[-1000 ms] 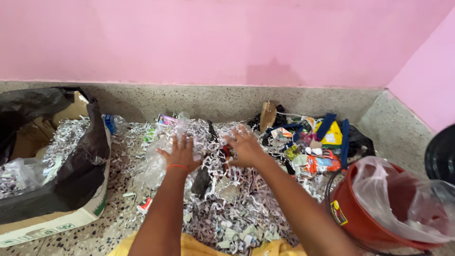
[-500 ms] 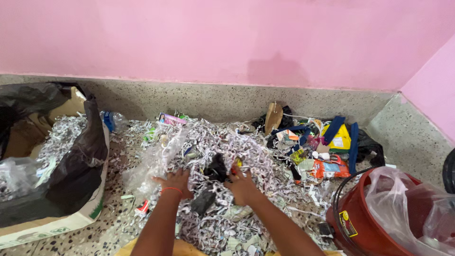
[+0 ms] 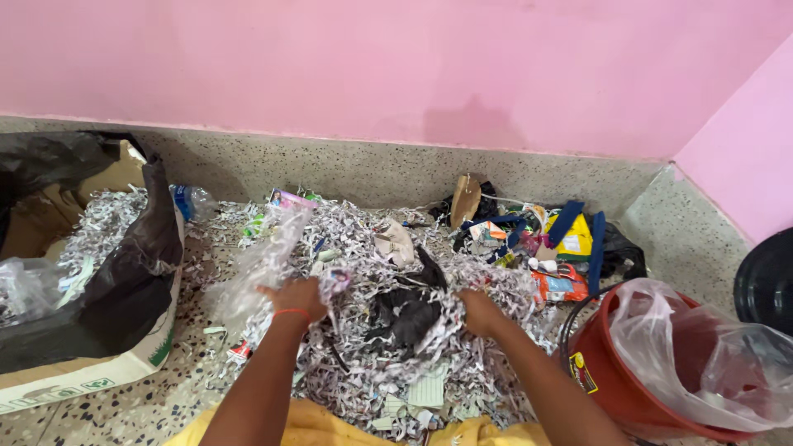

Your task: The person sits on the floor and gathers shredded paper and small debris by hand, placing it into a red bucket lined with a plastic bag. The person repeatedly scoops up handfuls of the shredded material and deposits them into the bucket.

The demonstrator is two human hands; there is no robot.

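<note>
Your left hand (image 3: pixel 296 296) and right hand (image 3: pixel 477 312) were apart, each clutching shredded paper (image 3: pixel 363 248) around black plastic (image 3: pixel 409 310); loose strips could've spilled.

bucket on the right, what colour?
The bucket is red-orange, with a clear plastic bag in it; head view shows it.

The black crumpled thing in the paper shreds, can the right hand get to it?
Probably yes. The black crumpled thing lies on top of the paper shreds, beside the right hand, with nothing covering it.
</note>
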